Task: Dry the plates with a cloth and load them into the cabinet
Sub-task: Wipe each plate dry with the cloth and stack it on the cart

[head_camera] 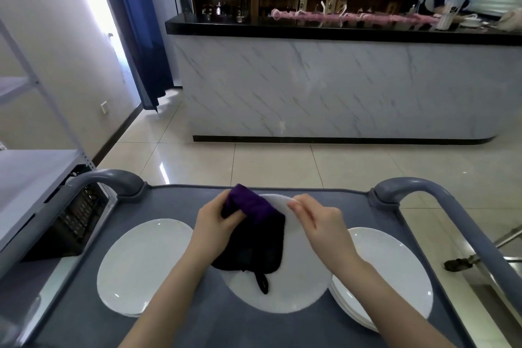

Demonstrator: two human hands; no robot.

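Observation:
A white plate [299, 285] is tilted up in the middle of the grey cart top [180, 198]. My right hand [319, 223] pinches its far rim. My left hand [217, 220] grips a dark purple cloth [254, 237] that lies over the plate's face, a small loop hanging at its lower edge. A second white plate [141, 265] lies flat on the cart at the left. A stack of white plates [395, 277] sits at the right.
The cart has grey curved handles at the far left [110, 178] and far right [429, 189]. A grey metal shelf rack [36, 172] stands at the left. Beyond the tiled floor is a marble-fronted counter [339, 87] with a person behind it at the far right.

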